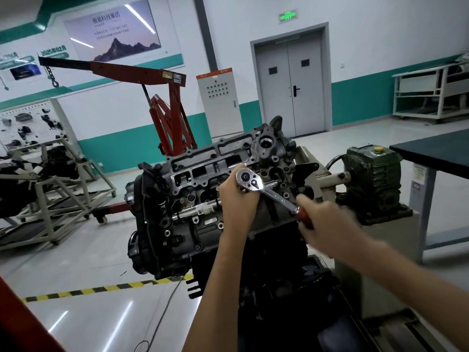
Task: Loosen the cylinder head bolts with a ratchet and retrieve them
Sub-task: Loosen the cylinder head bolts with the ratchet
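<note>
the left hand [236, 196] curled round the ratchet [269, 189] at its top on the cylinder head [203, 171], the right hand [323, 224] gripped its red handle, and an uneven pull could have tipped the ratchet off the hidden bolt.

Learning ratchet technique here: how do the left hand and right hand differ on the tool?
The left hand grips the ratchet just under its head, over the engine; the right hand grips the red handle end. The left hand looks sharp; the right hand is blurred. Both hold the same ratchet.
</note>
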